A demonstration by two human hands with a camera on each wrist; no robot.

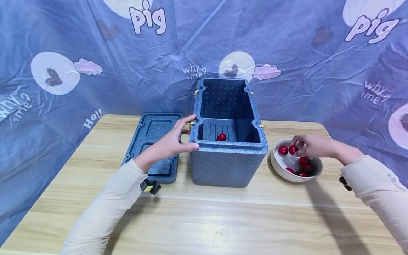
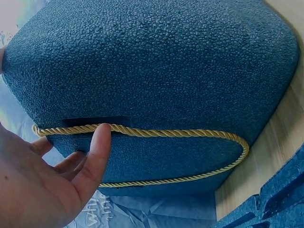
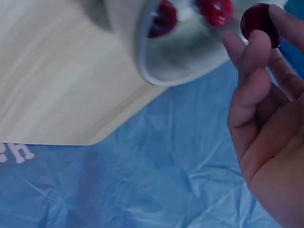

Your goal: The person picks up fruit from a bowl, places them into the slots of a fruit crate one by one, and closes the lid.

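My left hand [image 1: 180, 140] rests against the left side of a blue foam box [image 1: 223, 168], thumb at the near corner and fingertips by the rim. A twisted gold rope [image 2: 190, 134] runs along that side, close to the fingers. Inside the box, a red fruit [image 1: 221, 137] lies on the floor near the front wall. My right hand [image 1: 313, 146] reaches over a white round bowl [image 1: 277, 164]. Between its thumb and fingers it pinches a glossy dark-red round fruit [image 3: 260, 23], cherry-like. More red fruits [image 1: 305, 168] lie in the bowl, partly hidden under the hand.
The blue box lid [image 1: 159, 122] lies on the wooden table [image 1: 191, 219], left of the box and partly under my left forearm. A blue printed cloth [image 1: 143, 71] hangs behind the table. Wrist cameras sit on both sleeves.
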